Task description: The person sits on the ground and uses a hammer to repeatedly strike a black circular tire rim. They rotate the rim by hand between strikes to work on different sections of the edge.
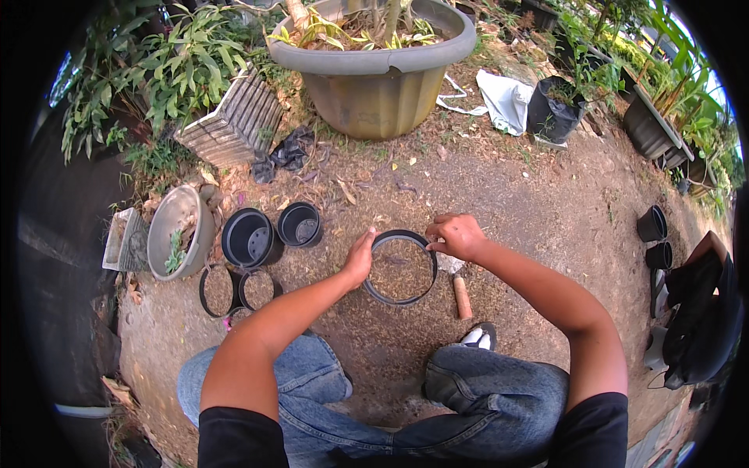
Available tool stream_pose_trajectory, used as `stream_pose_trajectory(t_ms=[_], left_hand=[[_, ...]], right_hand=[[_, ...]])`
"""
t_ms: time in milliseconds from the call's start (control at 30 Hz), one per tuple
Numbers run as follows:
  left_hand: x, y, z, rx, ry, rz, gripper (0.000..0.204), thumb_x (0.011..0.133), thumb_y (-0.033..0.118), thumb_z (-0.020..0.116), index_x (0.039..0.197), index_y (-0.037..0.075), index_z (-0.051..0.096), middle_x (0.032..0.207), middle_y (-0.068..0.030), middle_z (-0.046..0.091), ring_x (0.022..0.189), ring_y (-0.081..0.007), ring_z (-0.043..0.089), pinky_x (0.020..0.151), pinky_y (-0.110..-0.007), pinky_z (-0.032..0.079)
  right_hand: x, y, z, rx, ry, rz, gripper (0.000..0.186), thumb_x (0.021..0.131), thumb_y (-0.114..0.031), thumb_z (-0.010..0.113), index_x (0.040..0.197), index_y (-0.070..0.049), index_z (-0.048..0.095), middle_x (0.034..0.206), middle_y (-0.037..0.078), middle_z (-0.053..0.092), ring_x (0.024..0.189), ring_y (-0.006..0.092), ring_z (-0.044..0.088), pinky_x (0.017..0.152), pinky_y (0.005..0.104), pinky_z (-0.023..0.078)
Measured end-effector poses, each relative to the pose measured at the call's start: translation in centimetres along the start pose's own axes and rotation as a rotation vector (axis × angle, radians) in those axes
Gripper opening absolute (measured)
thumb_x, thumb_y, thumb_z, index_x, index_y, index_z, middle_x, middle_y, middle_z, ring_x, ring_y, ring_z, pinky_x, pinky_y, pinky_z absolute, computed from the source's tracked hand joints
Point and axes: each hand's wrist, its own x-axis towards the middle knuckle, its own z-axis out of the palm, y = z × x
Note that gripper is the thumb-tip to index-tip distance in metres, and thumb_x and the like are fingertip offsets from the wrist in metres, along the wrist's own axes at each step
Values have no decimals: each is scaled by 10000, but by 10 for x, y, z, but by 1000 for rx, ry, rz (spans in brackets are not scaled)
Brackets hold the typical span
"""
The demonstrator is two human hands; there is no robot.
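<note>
A round black plant pot (379, 295) stands on the ground in front of me, brown soil-like material showing inside its rim. Against its left side rests my left hand (360, 257), the thumb near the rim and the fingers wrapped along the outer wall, partly hidden. At the upper right of the same rim, my right hand (457, 236) is closed, its fingertips pinching the edge. A trowel lies just right of the pot, with its wooden handle (463, 298) toward me and its blade partly covered with soil below my right hand.
To the left stand two empty black pots (251, 238), two soil-filled pots (218, 291) and a worn grey bowl planter (181, 232). A large planter (370, 97) is ahead, beside a tilted ribbed planter (238, 121). Another person (708, 316) crouches at the right near small black pots (652, 225).
</note>
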Motion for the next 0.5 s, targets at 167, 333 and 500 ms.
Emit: stream_pose_trajectory(t_ms=[167, 333, 500], left_hand=[[-1, -7, -8, 26, 9, -7, 598, 1152, 487, 385, 1359, -14, 637, 1321, -108, 662, 1265, -205, 565, 1152, -349, 363], [8, -9, -3, 27, -46, 5, 603, 1150, 491, 385, 1360, -16, 636, 1336, -126, 660, 1279, -220, 567, 1156, -355, 364], [6, -12, -6, 35, -4, 13, 596, 1147, 489, 398, 1361, -13, 638, 1348, -131, 659, 1299, -232, 565, 1157, -361, 365]], right_hand=[[6, -33, 6, -109, -78, -141, 431, 819, -326, 827, 1232, -226, 758, 1165, 48, 662, 1167, 271, 632, 971, 466, 542], [4, -23, 32, -168, -21, -113, 199, 893, -303, 748, 1044, -174, 767, 1074, 55, 656, 1108, 275, 643, 927, 493, 535], [-6, -2, 19, 92, 211, 23, 152, 923, -278, 701, 946, -131, 733, 1004, 73, 668, 1015, 297, 682, 840, 489, 561]])
